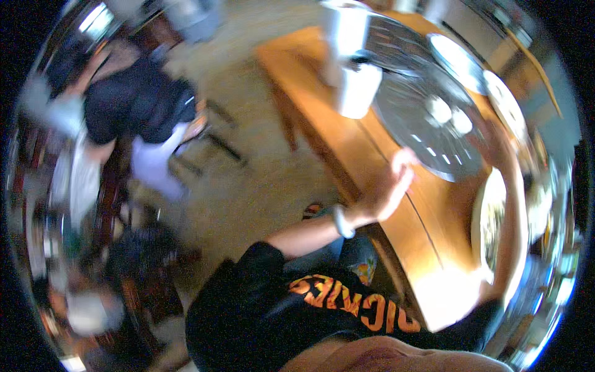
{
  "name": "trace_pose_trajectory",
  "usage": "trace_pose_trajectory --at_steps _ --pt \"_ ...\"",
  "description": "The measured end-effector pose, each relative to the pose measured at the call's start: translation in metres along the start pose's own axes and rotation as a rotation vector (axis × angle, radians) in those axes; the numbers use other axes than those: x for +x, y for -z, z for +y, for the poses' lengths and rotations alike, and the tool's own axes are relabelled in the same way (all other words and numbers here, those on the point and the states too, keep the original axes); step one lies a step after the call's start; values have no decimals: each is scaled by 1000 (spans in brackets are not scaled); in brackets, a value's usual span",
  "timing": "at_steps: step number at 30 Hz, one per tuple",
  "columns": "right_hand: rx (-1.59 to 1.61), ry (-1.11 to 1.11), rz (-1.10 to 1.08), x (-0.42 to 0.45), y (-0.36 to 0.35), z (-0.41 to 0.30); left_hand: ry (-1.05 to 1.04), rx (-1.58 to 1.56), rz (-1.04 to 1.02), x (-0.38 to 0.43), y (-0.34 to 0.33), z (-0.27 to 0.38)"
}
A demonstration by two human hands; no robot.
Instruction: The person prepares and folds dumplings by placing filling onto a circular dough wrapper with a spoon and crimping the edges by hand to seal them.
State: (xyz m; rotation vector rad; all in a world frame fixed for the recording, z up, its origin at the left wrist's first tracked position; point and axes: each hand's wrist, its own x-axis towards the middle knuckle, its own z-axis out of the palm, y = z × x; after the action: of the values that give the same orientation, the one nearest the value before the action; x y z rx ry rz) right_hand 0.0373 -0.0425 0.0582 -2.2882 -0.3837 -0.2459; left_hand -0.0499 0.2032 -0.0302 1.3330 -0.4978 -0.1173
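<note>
Motion blur softens the whole view. My left hand (393, 188), with a pale bangle at the wrist, is over the wooden table near the lower left rim of a large round metal tray (404, 116). It appears empty, its fingers partly apart. At the tray's right side is my right hand (490, 139), dark and smeared, so its fingers and anything in them cannot be made out. Two small white rounded pieces (438, 110) lie on the tray. A white cup-like container (358, 90) stands at the tray's left rim.
A taller white container (346, 28) stands farther back on the wooden table (311, 79). White plates (458, 63) line the tray's far side. A dish (490, 223) with pale food-like contents lies under my right forearm. Another person in dark clothing (139, 100) is at the left, apart from my hands.
</note>
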Motion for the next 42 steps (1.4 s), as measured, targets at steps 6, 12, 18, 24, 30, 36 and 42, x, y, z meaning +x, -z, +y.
trace_pose_trajectory --at_steps 6,12,18,24,30,36,42 --pt "911 -489 -506 -70 1 -165 249 -106 8 -37 58 55" --pt "-39 122 -966 -30 1 -220 526 -53 276 -115 106 88" --pt "64 303 -1097 -6 -24 -239 518 -104 964 -243 189 79" --pt "242 226 -1165 8 -92 -282 531 -296 1303 -295 227 132" --pt "313 45 -1329 30 -211 -322 407 -538 1308 -338 305 141" --pt "457 -42 -1423 50 -313 -364 293 -424 1467 -388 364 212" --pt "193 130 -1510 95 -361 -416 101 -541 1742 -410 414 264"
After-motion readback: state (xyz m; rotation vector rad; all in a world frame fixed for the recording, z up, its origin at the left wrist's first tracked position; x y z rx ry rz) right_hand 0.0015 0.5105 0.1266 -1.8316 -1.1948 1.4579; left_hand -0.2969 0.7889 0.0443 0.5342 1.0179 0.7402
